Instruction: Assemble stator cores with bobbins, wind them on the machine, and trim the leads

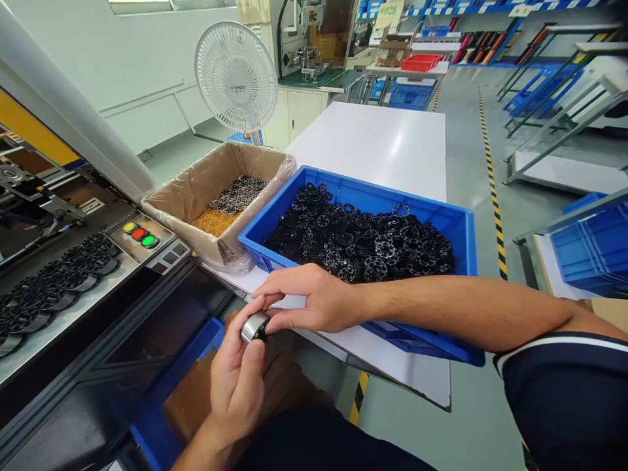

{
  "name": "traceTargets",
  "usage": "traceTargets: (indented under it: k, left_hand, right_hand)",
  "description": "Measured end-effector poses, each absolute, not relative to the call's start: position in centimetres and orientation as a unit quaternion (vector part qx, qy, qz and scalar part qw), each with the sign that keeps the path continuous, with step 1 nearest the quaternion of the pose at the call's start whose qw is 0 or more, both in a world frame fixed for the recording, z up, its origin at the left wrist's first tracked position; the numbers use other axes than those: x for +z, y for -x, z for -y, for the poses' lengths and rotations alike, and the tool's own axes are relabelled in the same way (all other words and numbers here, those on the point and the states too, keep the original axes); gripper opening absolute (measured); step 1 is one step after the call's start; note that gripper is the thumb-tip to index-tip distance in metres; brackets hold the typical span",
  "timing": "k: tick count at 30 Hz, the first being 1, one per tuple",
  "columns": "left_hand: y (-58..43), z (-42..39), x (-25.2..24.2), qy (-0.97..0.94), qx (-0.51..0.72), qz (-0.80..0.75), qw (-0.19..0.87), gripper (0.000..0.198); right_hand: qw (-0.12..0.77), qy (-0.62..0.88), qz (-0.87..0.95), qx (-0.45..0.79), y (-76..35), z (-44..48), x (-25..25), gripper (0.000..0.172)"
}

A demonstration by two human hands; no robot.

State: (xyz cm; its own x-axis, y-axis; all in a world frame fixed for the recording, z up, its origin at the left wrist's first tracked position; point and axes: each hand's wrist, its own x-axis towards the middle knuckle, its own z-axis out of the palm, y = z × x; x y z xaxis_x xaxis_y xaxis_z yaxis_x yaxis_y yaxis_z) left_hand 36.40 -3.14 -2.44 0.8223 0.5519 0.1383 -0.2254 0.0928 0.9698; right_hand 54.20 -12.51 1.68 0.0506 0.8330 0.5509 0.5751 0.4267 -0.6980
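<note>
My left hand [238, 379] is closed round a small silver metal ring [254, 327] with a dark inner part. The thumb and fingers of my right hand [314, 297] pinch the same ring from its right side. Behind my right hand, a blue bin [387, 196] holds a heap of black round parts [343, 235]. A plastic-lined cardboard box [181, 196] stands left of the bin, with grey and yellow parts inside. On the machine's metal ledge at the left lie rows of black parts with silver rims [59, 288].
Yellow, red and green buttons [139, 233] sit on the machine's panel. A white fan [236, 78] stands behind the box. The white table [373, 137] extends behind the bin. Below the machine's edge is another blue bin [152, 432] with cardboard inside.
</note>
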Motion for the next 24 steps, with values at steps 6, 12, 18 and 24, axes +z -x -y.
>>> traceTargets:
  k: [6,12,18,24]
  left_hand:
    - [-37.5,-0.6,-1.4,-0.569,0.367,-0.183,0.712,0.034]
    - [-29.6,-8.7,-1.0,-0.713,0.381,-0.357,0.467,0.036]
    - [-17.7,-19.7,1.2,-0.775,0.325,-0.542,0.020,0.047]
    - [-14.9,-25.8,1.3,-0.778,0.239,-0.580,-0.017,0.033]
  right_hand:
    - [0.485,0.594,0.641,-0.021,-56.6,12.2,2.1,0.035]
    - [0.317,0.661,0.660,-0.162,-58.1,12.5,1.6,0.018]
    - [0.267,0.690,0.653,-0.165,-60.1,12.0,0.0,0.022]
    - [0.230,0.689,0.665,-0.171,-60.6,12.3,-0.7,0.026]
